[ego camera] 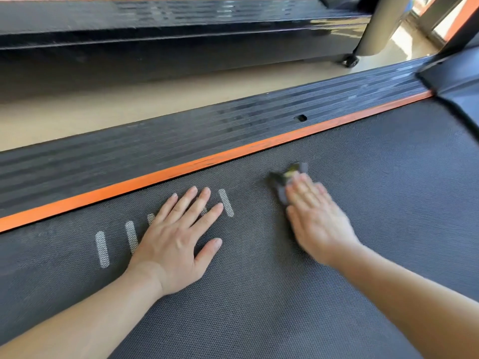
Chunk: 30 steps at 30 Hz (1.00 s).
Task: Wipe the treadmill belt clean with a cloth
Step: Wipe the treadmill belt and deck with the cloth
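The left hand [178, 244] lies flat and spread on the treadmill belt [363, 177] over its white dash marks [102, 248], holding nothing. The right hand [318, 221], blurred, presses a small dark cloth [282, 182] onto the belt with flat fingers, near the orange edge strip [181, 169]. The cloth looks soft, light and likely to bunch on the textured belt, so a broad palm-down press over its middle seems the best hold.
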{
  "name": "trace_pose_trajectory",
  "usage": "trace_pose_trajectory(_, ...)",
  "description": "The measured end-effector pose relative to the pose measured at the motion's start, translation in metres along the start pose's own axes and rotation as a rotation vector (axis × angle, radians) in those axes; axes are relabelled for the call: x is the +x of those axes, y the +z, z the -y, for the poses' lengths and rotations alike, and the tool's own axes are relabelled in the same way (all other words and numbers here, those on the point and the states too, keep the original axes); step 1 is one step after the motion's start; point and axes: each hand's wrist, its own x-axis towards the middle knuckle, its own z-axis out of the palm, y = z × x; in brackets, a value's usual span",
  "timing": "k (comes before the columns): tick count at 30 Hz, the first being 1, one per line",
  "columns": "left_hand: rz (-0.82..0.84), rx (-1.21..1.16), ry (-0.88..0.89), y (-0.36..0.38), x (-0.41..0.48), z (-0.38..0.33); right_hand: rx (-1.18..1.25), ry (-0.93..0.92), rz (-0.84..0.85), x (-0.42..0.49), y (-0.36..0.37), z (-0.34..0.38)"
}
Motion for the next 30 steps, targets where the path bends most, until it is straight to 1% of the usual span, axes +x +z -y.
trace_pose_trajectory(1, 0.003, -0.002, -0.002, 0.000, 0.000, 0.000, 0.035, 0.171, 0.017, 0.009, -0.003, -0.007)
trace_pose_trajectory(2, 0.006, -0.002, -0.005, -0.001, 0.000, 0.000, 0.078, 0.285, 0.030, 0.015, -0.002, -0.004)
trace_pose_trajectory(3, 0.005, -0.001, -0.007, -0.001, 0.000, -0.001, 0.135, 0.325, 0.012, 0.018, 0.001, 0.010)
trace_pose_trajectory(4, 0.006, 0.000, -0.007, 0.000, 0.000, -0.001, 0.178, 0.298, -0.023, 0.016, 0.005, 0.031)
trace_pose_trajectory(6, -0.002, -0.004, -0.007, -0.001, -0.001, -0.001, 0.212, 0.125, -0.076, -0.002, 0.011, 0.074)
trace_pose_trajectory(8, -0.011, -0.013, 0.000, 0.000, 0.001, 0.000, 0.162, -0.138, -0.034, -0.032, 0.013, 0.094)
trace_pose_trajectory(10, -0.008, -0.013, 0.008, -0.001, 0.000, 0.000, 0.068, -0.386, 0.052, -0.048, 0.007, 0.076)
trace_pose_trajectory(11, -0.008, -0.010, 0.007, 0.000, 0.000, 0.001, 0.014, -0.468, 0.067, -0.049, 0.003, 0.056)
trace_pose_trajectory(12, -0.008, -0.006, 0.007, 0.000, 0.000, 0.001, -0.037, -0.498, 0.068, -0.048, 0.001, 0.033)
trace_pose_trajectory(13, -0.006, -0.004, 0.008, 0.000, 0.000, 0.001, -0.097, -0.472, 0.058, -0.045, -0.001, 0.009)
trace_pose_trajectory(14, -0.001, -0.004, 0.005, 0.000, 0.000, 0.001, -0.152, -0.397, 0.062, -0.041, -0.002, -0.017)
trace_pose_trajectory(15, 0.003, -0.002, 0.001, 0.000, -0.001, 0.001, -0.171, -0.278, 0.088, -0.037, -0.008, -0.042)
trace_pose_trajectory(17, 0.012, 0.009, -0.008, 0.000, 0.000, 0.000, -0.085, 0.069, 0.102, -0.035, -0.013, -0.075)
trace_pose_trajectory(18, 0.013, 0.010, -0.010, -0.001, 0.000, 0.000, -0.038, 0.218, 0.129, -0.033, -0.012, -0.075)
trace_pose_trajectory(19, 0.009, 0.007, -0.009, -0.001, 0.000, -0.001, 0.006, 0.309, 0.084, -0.030, -0.006, -0.063)
trace_pose_trajectory(21, 0.004, 0.004, -0.004, -0.001, 0.000, -0.002, 0.071, 0.408, -0.039, -0.023, 0.007, -0.012)
trace_pose_trajectory(22, 0.004, 0.008, -0.005, -0.001, 0.000, -0.002, 0.178, 0.475, -0.065, -0.018, 0.009, 0.023)
trace_pose_trajectory(23, 0.006, 0.013, -0.004, 0.000, 0.000, -0.002, 0.254, 0.458, -0.080, -0.017, 0.011, 0.057)
trace_pose_trajectory(24, 0.009, 0.013, -0.004, 0.000, 0.000, -0.002, 0.305, 0.360, -0.078, -0.018, 0.011, 0.089)
trace_pose_trajectory(26, 0.001, 0.007, 0.004, 0.000, 0.000, -0.001, 0.264, 0.033, -0.049, -0.039, 0.011, 0.131)
trace_pose_trajectory(27, -0.010, -0.001, 0.012, 0.000, -0.001, -0.001, 0.183, -0.146, -0.038, -0.051, 0.015, 0.131)
trace_pose_trajectory(28, -0.017, -0.006, 0.019, 0.000, -0.001, 0.000, 0.121, -0.284, -0.012, -0.056, 0.012, 0.116)
trace_pose_trajectory(29, -0.020, -0.007, 0.023, 0.001, 0.000, 0.001, 0.063, -0.356, 0.010, -0.057, 0.011, 0.091)
trace_pose_trajectory(30, -0.017, -0.008, 0.025, 0.002, -0.001, 0.001, -0.004, -0.365, 0.041, -0.055, 0.009, 0.063)
